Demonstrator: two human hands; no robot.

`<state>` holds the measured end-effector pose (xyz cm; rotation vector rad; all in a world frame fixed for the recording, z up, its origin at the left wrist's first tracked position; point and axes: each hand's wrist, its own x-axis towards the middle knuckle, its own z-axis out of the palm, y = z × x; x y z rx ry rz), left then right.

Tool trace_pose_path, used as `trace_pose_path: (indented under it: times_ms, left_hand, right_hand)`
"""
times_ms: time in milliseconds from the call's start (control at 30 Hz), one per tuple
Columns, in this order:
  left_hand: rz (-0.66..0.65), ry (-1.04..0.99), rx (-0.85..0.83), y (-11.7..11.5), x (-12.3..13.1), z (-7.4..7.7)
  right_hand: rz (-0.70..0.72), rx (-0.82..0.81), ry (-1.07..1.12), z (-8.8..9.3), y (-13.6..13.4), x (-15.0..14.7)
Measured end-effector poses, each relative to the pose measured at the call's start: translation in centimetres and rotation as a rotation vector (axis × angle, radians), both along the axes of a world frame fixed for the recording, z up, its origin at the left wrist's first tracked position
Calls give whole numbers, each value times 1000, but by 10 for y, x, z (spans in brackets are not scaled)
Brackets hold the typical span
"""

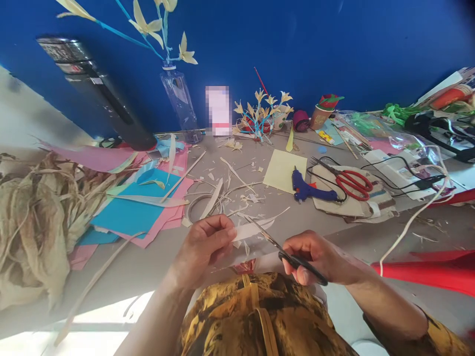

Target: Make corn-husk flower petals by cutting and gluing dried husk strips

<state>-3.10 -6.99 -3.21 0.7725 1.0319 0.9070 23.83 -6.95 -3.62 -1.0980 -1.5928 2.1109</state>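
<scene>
My left hand (pixel 208 240) pinches one end of a pale, thin strip of dried husk (pixel 256 229) between thumb and fingers. The strip stretches right and tapers to a curled tip. In my right hand (pixel 309 254) are black-handled scissors (pixel 272 241), their blades pointing up and left across the strip. Whether the blades touch the strip I cannot tell. Small pale scraps lie on the table around both hands. Just beyond my left hand sits a ring-shaped roll of tape (pixel 196 207) with a husk piece leaning over it.
Dried husks (pixel 33 227) heap at the left beside blue paper (pixel 129 207) and pink sheets. A blue glue gun (pixel 311 190), red-handled scissors (pixel 354 184) and a white power strip (pixel 401 170) lie at the right. A clear bottle (pixel 180 101) holding husk flowers stands behind.
</scene>
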Motion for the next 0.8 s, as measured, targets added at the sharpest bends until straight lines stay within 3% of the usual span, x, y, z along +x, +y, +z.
trace_pose_path:
  times_ms: [633,800]
  left_hand:
    - [57,-69,-9,2,-1,0]
    - [52,-120,-16,5,-5,5]
  right_hand:
    - [36,62,-85,1,0,-1]
    - [82,89,-182,-2,2,18]
